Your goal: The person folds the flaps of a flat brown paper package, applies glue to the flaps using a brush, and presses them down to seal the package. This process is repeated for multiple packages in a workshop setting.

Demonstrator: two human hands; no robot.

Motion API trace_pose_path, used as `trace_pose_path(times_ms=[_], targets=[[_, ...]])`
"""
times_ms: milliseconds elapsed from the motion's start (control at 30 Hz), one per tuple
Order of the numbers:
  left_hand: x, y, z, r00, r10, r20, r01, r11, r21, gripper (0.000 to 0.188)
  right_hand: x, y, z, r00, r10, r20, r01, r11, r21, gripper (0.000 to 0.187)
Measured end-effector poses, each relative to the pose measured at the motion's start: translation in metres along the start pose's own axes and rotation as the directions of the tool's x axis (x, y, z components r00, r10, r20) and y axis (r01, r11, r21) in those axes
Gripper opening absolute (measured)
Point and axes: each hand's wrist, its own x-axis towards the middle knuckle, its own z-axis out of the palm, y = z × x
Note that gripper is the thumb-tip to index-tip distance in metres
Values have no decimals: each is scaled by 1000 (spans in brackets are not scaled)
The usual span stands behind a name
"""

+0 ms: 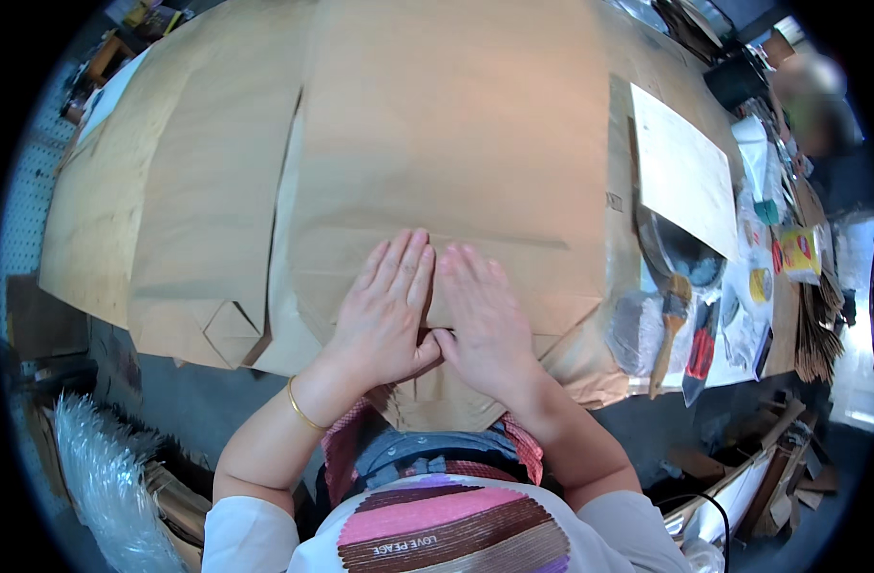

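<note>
A large brown paper bag lies flat on the table before me, its folded end toward my body. My left hand rests palm down on that folded end, fingers stretched out and pointing away from me. Beside it my right hand lies flat in the same way, the two thumbs meeting in the middle. Below my hands a flap of the brown paper hangs over the table's near edge. Neither hand grips anything. The paper straight under my palms is hidden.
Another brown paper bag lies to the left on the wooden table. On the right are a white board over a metal bowl, a paste brush and a red-handled knife. Clear plastic wrap stands lower left.
</note>
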Motion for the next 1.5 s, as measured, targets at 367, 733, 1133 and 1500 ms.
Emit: trace_pose_path(times_ms=[367, 733, 1133, 1500], targets=[[2, -72, -1, 988, -142, -68, 142, 990, 8, 110, -23, 13, -4, 991, 131, -20, -132, 991, -35, 90], [1, 3, 5, 1000, 10, 29, -8, 998, -66, 90, -8, 10, -4, 990, 139, 21, -139, 990, -5, 95], [55, 44, 21, 990, 48, -129, 1, 935, 356, 32, -25, 32, -77, 906, 283, -315, -161, 919, 361, 53], [-128, -162, -101, 837, 50, -545, 262, 839, 478, 45, -10, 49, 1, 919, 311, -244, -103, 785, 611, 24]])
